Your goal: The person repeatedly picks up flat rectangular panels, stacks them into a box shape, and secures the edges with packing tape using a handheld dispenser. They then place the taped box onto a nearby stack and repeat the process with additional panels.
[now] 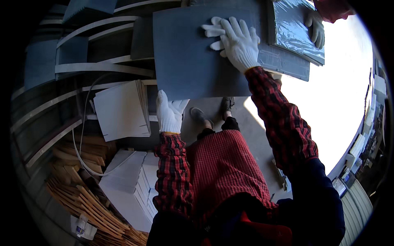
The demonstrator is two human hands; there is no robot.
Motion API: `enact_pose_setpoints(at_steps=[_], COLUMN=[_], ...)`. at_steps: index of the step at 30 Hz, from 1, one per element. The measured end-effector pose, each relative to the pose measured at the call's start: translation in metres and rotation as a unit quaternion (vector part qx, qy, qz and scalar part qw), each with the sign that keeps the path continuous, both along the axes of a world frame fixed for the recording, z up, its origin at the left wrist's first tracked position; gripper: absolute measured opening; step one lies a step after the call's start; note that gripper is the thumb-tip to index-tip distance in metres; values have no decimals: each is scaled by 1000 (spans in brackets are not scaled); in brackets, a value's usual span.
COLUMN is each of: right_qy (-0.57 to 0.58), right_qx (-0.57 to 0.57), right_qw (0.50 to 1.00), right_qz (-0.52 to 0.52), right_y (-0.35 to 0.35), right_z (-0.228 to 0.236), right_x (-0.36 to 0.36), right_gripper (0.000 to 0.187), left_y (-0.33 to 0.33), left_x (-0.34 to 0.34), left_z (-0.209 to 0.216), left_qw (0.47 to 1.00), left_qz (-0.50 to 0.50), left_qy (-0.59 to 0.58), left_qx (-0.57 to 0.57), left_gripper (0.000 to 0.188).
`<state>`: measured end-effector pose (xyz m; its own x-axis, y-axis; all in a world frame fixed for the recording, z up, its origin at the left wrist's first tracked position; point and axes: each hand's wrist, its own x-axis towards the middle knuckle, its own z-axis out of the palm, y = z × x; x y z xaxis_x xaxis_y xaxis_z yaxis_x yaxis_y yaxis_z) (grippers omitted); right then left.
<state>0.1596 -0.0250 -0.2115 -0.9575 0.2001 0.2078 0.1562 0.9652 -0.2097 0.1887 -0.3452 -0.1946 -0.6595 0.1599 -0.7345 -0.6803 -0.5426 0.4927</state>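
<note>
A flat dark grey board (pixel 188 53) lies in front of me on the stack. My left hand (pixel 169 115), in a white knit glove, grips its near left edge, with part of the fingers hidden. On the board's upper right lies my right hand (pixel 242 45), also gloved, palm down with fingers stretched out. More white fingertips (pixel 212 30) poke out at its left, like a loose glove pressed beneath it; I cannot tell for sure.
At the far right, another person's gloved hand (pixel 316 28) rests on a plastic-wrapped grey stack (pixel 293 26). Left stands a rack (pixel 102 67) with pale rails. White panels (pixel 123 110) lean there; curved wooden strips (pixel 82 201) and a white stack (pixel 127 184) sit lower left.
</note>
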Motion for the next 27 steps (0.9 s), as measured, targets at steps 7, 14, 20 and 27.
enact_pose_setpoints(at_steps=[7,14,20,27], right_qy=[-81,93,-77,-79], right_qx=[2,47,-73,-379], right_qw=[988,992,994,897], right_qz=[131,-74,-10,-215], right_y=[-38,37,-38,-37], right_z=[57,34,64,52], right_x=[102,-33,108,245], right_gripper=[58,39,52,39], left_y=[-2,14,-1,4], left_x=[-3,-2,0,1], left_z=[6,25,6,14], left_qw=[999,999,1000,999], left_qz=[10,-25,20,-3], left_qy=[-46,-1,-22,-25], left_qx=[-7,-25,1,34], left_gripper=[57,57,62,60])
